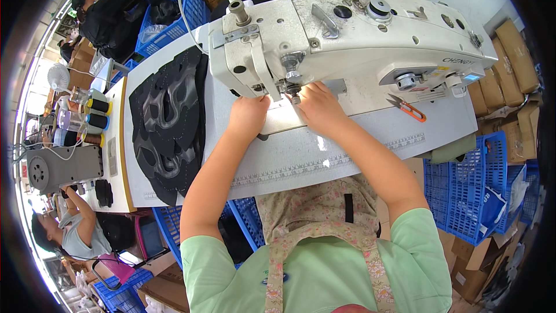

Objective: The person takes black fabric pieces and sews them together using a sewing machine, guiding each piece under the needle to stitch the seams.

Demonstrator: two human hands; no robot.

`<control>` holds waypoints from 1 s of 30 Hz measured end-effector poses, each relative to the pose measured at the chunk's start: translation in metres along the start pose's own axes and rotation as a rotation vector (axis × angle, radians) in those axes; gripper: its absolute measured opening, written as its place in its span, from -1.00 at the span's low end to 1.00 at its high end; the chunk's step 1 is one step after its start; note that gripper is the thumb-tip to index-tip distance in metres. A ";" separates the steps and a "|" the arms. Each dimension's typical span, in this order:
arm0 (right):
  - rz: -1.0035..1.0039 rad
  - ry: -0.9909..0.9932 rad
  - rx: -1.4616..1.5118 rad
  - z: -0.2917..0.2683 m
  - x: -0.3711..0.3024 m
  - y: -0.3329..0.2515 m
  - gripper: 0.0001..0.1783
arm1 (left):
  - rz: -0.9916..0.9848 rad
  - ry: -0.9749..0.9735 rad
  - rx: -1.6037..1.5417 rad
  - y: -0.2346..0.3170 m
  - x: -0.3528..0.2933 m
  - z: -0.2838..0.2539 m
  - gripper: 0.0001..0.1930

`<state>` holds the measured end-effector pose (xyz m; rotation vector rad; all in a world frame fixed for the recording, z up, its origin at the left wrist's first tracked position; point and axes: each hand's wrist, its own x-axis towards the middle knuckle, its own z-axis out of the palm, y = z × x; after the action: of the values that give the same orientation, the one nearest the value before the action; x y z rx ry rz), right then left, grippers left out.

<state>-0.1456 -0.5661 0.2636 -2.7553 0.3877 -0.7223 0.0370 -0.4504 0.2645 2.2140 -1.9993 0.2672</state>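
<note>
My left hand [249, 116] is closed, its fingertips down on the bed just left of the needle area of a white sewing machine [359, 46]. On the other side, my right hand [320, 110] has its fingers bent and pressed together, close to the presser foot and needle bar [292, 88]. Whatever lies under the fingers is mostly hidden. A small dark edge [263, 137] shows below my left hand. Left of the machine lies a stack of black cut fabric pieces [168, 110] with grey shiny shapes on them.
Orange-handled thread snips [408, 108] lie on the table right of my right hand. A printed ruler strip [324, 163] runs along the grey tabletop's front edge. Blue plastic crates [463, 191] stand at right. Another person [78, 229] sits at a machine far left.
</note>
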 end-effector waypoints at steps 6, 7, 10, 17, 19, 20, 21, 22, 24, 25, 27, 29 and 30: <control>0.025 -0.026 0.043 -0.004 0.000 -0.003 -0.86 | -0.001 0.101 -0.088 -0.004 -0.004 0.002 -0.91; 0.021 -0.024 0.044 -0.002 -0.001 -0.002 -0.86 | -0.009 0.034 -0.032 -0.001 -0.002 -0.001 -0.91; 0.057 0.026 -0.041 0.005 -0.006 0.003 -0.84 | -0.029 -0.075 0.108 0.015 0.001 -0.012 -0.90; -0.025 0.165 -0.044 0.010 -0.003 0.003 -0.83 | -0.167 0.015 0.593 0.036 -0.044 0.008 -0.88; -0.020 0.151 -0.029 0.009 -0.004 0.005 -0.83 | -0.173 0.043 0.608 0.038 -0.063 0.002 -0.94; -0.018 0.160 -0.031 0.011 -0.005 0.007 -0.83 | -0.140 0.131 0.643 0.039 -0.074 0.001 -0.94; -0.020 0.170 -0.030 0.012 -0.004 0.007 -0.82 | -0.158 0.125 0.654 0.040 -0.084 -0.005 -0.94; 0.019 0.090 -0.028 0.010 -0.004 0.005 -0.84 | -0.147 0.135 0.602 0.042 -0.093 -0.011 -0.92; -0.005 0.078 -0.044 0.014 -0.005 0.006 -0.85 | -0.161 0.119 0.539 0.050 -0.113 -0.025 -0.82; -0.010 0.068 -0.073 0.017 -0.006 0.008 -0.84 | -0.208 0.061 0.489 0.056 -0.122 -0.033 -0.74; -0.036 0.003 -0.092 0.022 -0.007 0.013 -0.77 | -0.238 0.020 0.384 0.070 -0.146 -0.048 -0.68; -0.023 -0.004 -0.115 0.023 -0.005 0.008 -0.72 | -0.311 0.007 0.336 0.082 -0.173 -0.060 -0.67; -0.021 0.006 -0.118 0.019 -0.003 0.009 -0.83 | -0.309 0.026 0.200 0.087 -0.186 -0.065 -0.62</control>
<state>-0.1401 -0.5701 0.2429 -2.8724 0.4156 -0.7350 -0.0696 -0.2649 0.2839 2.5827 -1.6481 0.4710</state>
